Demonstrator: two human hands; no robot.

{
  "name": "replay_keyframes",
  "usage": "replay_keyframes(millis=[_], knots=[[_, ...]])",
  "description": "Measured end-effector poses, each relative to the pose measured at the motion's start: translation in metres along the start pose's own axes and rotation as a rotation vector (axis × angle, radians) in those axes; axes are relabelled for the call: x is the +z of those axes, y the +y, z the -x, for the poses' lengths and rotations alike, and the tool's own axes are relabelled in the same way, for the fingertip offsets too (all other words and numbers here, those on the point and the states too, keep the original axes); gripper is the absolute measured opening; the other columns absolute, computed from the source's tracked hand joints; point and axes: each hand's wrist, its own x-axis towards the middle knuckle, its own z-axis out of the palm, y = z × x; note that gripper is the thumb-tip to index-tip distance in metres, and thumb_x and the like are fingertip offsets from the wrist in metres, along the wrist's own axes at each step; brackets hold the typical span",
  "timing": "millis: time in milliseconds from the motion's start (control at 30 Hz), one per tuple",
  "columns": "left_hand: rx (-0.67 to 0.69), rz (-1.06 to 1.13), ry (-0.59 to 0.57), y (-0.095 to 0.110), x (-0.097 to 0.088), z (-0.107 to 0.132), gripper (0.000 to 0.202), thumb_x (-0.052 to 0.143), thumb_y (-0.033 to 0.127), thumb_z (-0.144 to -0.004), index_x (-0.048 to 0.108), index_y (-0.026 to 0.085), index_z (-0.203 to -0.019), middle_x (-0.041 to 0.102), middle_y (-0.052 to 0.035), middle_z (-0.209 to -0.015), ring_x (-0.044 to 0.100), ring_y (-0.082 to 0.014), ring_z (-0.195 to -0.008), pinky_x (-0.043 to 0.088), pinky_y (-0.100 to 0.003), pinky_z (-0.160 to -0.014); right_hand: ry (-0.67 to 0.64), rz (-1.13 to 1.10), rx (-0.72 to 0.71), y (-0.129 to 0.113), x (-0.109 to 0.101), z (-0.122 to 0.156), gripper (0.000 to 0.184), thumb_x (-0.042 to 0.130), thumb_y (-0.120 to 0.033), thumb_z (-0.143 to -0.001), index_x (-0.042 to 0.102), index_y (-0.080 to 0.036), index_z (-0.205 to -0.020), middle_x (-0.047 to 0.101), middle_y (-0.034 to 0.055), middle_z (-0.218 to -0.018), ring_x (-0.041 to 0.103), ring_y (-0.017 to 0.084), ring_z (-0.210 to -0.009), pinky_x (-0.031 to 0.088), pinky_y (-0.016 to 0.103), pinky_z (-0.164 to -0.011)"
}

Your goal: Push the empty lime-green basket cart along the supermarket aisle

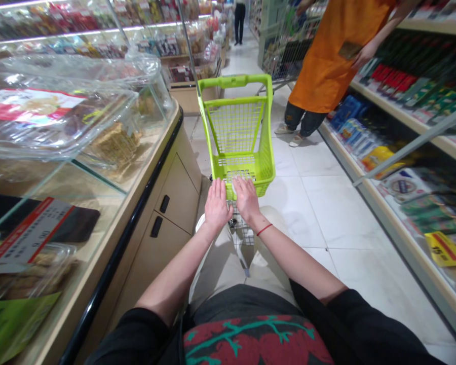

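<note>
A bright green shopping cart [266, 167] with a lattice basket stands upright just ahead of my legs. Over its near rim my left hand [216, 205] lies with fingers stretched forward, the thumb to the side. Close beside it, my right hand [247, 197] rests on the same rim, fingers also extended and slightly spread. A small pale patch shows by the right fingertips; what it is I cannot make out. The undersides of both hands are hidden. A red cord bracelet [264, 229] circles my right wrist.
On the left runs a wooden display counter [182, 182] with glass panes and packaged food. Stocked shelves [403, 111] line the right side. A person in an orange apron [323, 56] stands ahead right, near a metal cart [289, 45]. Another person [239, 20] is farther down the aisle.
</note>
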Motion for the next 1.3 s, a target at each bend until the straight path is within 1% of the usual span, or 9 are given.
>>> replay_keyframes(millis=[133,300,433,600,700,900,1000,1100,1300], knots=[[-0.005,0.005,0.029,-0.001,0.002,0.001,0.081,0.049,0.030,-0.089,0.019,-0.002,-0.159,0.023,-0.0260,-0.168,0.010,-0.0325,-0.160,0.020,-0.053,-0.129,-0.010,0.004,-0.107,-0.011,0.002,-0.001,0.045,0.048,-0.018,-0.101,0.058,-0.006,-0.143,0.058,0.0214,-0.149,0.052,0.030,-0.140,0.031,0.053,-0.126],[-0.012,-0.033,-0.029,0.000,-0.005,0.000,0.089,0.057,0.030,-0.082,0.023,-0.004,-0.157,0.021,-0.0258,-0.168,0.014,-0.0344,-0.159,0.019,-0.050,-0.130,-0.011,0.008,-0.180,0.015,-0.009,0.001,0.048,0.039,-0.006,-0.099,0.060,-0.014,-0.142,0.059,0.0145,-0.149,0.056,0.025,-0.137,0.038,0.049,-0.122],[-0.015,-0.040,-0.037,0.002,-0.008,-0.001,0.090,0.057,0.030,-0.083,0.021,-0.002,-0.159,0.021,-0.0233,-0.169,0.013,-0.0326,-0.160,0.017,-0.048,-0.131,0.081,0.019,-0.095,0.052,-0.019,0.005,0.044,0.041,-0.007,-0.099,0.068,-0.016,-0.132,0.065,0.0158,-0.142,0.059,0.025,-0.133,0.044,0.049,-0.118],[-0.012,-0.023,-0.036,0.004,-0.007,-0.001,0.090,0.057,0.029,-0.082,0.021,-0.002,-0.159,0.020,-0.0236,-0.169,0.011,-0.0327,-0.160,0.017,-0.049,-0.131,0.256,0.008,0.066,0.082,-0.024,0.014,0.043,0.039,-0.011,-0.101,0.066,-0.016,-0.134,0.056,0.0180,-0.152,0.048,0.028,-0.144,0.044,0.053,-0.116],[-0.005,-0.014,-0.036,0.006,-0.006,-0.001,0.089,0.056,0.029,-0.083,0.021,-0.003,-0.159,0.020,-0.0240,-0.169,0.011,-0.0323,-0.160,0.017,-0.049,-0.131,0.246,-0.001,0.074,0.066,-0.016,0.017,0.046,0.036,-0.008,-0.100,0.064,-0.013,-0.137,0.059,0.0189,-0.148,0.049,0.027,-0.144,0.043,0.051,-0.118],[-0.007,-0.012,-0.049,0.006,-0.005,-0.001,0.087,0.054,0.031,-0.085,0.022,-0.003,-0.158,0.019,-0.0250,-0.169,0.011,-0.0328,-0.160,0.016,-0.050,-0.130,0.084,-0.013,-0.115,-0.002,0.010,0.009,0.045,0.042,-0.010,-0.100,0.063,-0.015,-0.139,0.061,0.0145,-0.147,0.054,0.025,-0.140,0.039,0.050,-0.122],[-0.002,-0.014,-0.041,0.005,-0.005,-0.001,0.084,0.051,0.031,-0.087,0.023,-0.003,-0.158,0.022,-0.0250,-0.168,0.012,-0.0326,-0.160,0.016,-0.049,-0.130,0.066,-0.031,-0.158,-0.010,0.012,0.004,0.044,0.045,-0.012,-0.100,0.063,-0.018,-0.139,0.062,0.0113,-0.146,0.055,0.024,-0.139,0.039,0.050,-0.122],[-0.004,-0.006,-0.032,0.004,-0.005,0.000,0.088,0.054,0.029,-0.084,0.021,0.000,-0.159,0.021,-0.0232,-0.169,0.011,-0.0313,-0.160,0.017,-0.050,-0.130,0.048,-0.046,-0.179,0.005,0.002,0.004,0.046,0.043,-0.010,-0.099,0.064,-0.020,-0.139,0.062,0.0105,-0.147,0.057,0.024,-0.137,0.041,0.049,-0.121],[-0.017,-0.022,-0.058,0.005,-0.008,-0.002,0.090,0.055,0.029,-0.082,0.020,-0.002,-0.159,0.020,-0.0223,-0.170,0.012,-0.0319,-0.160,0.017,-0.049,-0.130,0.127,-0.019,-0.067,0.067,-0.022,0.017,0.053,0.038,0.002,-0.094,0.068,-0.017,-0.134,0.064,0.0137,-0.144,0.058,0.025,-0.137,0.043,0.053,-0.120]])
